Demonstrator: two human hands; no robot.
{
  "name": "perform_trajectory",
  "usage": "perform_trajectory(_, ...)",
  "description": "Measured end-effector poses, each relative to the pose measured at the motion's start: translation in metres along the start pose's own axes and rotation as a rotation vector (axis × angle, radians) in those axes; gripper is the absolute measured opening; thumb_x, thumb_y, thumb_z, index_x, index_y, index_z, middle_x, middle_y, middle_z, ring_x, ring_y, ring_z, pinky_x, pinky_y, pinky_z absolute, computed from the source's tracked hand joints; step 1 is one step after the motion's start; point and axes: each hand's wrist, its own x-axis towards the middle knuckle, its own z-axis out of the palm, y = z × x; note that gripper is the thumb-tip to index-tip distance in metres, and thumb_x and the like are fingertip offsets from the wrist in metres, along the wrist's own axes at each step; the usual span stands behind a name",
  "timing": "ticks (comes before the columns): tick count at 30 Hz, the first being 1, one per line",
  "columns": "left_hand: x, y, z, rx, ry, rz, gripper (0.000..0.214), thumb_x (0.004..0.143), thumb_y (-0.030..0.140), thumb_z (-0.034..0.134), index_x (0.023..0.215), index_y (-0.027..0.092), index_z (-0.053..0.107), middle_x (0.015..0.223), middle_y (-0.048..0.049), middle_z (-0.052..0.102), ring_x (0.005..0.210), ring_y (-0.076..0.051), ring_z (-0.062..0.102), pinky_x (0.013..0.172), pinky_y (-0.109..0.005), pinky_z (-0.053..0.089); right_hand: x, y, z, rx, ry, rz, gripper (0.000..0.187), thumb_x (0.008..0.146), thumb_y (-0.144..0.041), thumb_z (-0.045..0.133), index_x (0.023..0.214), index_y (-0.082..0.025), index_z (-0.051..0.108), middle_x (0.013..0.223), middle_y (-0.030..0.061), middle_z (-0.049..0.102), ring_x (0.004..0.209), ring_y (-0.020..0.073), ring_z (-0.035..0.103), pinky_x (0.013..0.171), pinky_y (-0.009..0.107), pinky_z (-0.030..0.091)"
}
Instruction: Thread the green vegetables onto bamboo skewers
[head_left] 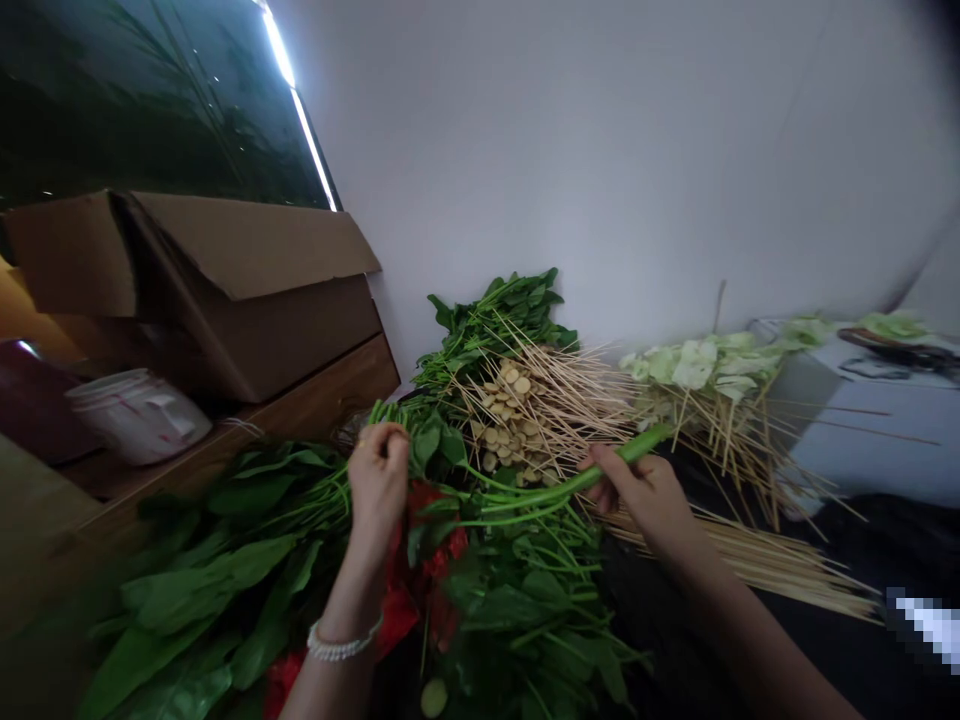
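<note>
Both hands are closed: right hand (pixel 649 497) grips a green stalk (pixel 636 445) slanting toward frame's upper right; left hand (pixel 379 478) pinches leafy greens (pixel 433 442).

Left hand (pixel 379 478) pinches leafy green stalks (pixel 420 440) over a red plastic bag (pixel 431 560). Right hand (pixel 649 495) grips a thick green stem (pixel 600 468) — thin bamboo skewers (pixel 750 555) lie just beside.
</note>
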Motion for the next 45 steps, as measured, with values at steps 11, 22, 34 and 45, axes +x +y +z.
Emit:
perform_trajectory(11, -0.035, 0.082, 0.013, -0.142, -0.384, 0.427, 0.023, 0.081, 0.037, 0.071, 0.096, 0.020, 0.070, 0.084, -0.0040, 0.070, 0.081, -0.019, 0.061, 0.074, -0.032, 0.048, -0.004, 0.002, 0.007, 0.017, -0.029, 0.014, 0.053, 0.073, -0.066, 0.065, 0.072, -0.013, 0.070, 0.048, 0.0028, 0.063, 0.037, 0.0117, 0.055, 0.038, 0.021, 0.043)
perform_trajectory(22, -0.060, 0.098, 0.043, 0.036, -0.467, 0.718, 0.017, 0.089, 0.018, 0.057, 0.102, 0.016, 0.067, 0.081, -0.0051, 0.068, 0.077, -0.020, 0.055, 0.066, -0.031, 0.046, -0.011, -0.001, 0.012, -0.215, 0.024, -0.083, 0.051, 0.078, -0.061, 0.060, 0.052, -0.018, 0.060, 0.043, 0.0026, 0.059, 0.038, 0.0134, 0.055, 0.041, 0.024, 0.043)
perform_trajectory(34, -0.066, 0.100, 0.051, -0.067, -0.432, 0.482, 0.019, 0.081, 0.012, 0.052, 0.064, 0.018, 0.057, 0.063, -0.0008, 0.052, 0.069, -0.017, 0.047, 0.066, -0.029, 0.038, -0.011, 0.000, 0.024, -0.107, -0.117, -0.017, 0.048, 0.081, -0.056, 0.057, 0.051, -0.019, 0.056, 0.039, 0.0007, 0.055, 0.035, 0.0141, 0.054, 0.039, 0.024, 0.043)
perform_trajectory(45, -0.012, 0.087, 0.000, -0.467, 0.017, -0.111, 0.018, 0.085, 0.020, 0.047, 0.071, 0.019, 0.058, 0.065, 0.0029, 0.053, 0.060, -0.011, 0.048, 0.055, -0.022, 0.037, -0.007, -0.011, 0.005, 0.000, 0.050, -0.039, 0.049, 0.074, -0.064, 0.064, 0.064, -0.015, 0.066, 0.047, 0.0028, 0.062, 0.038, 0.0136, 0.056, 0.038, 0.023, 0.045)
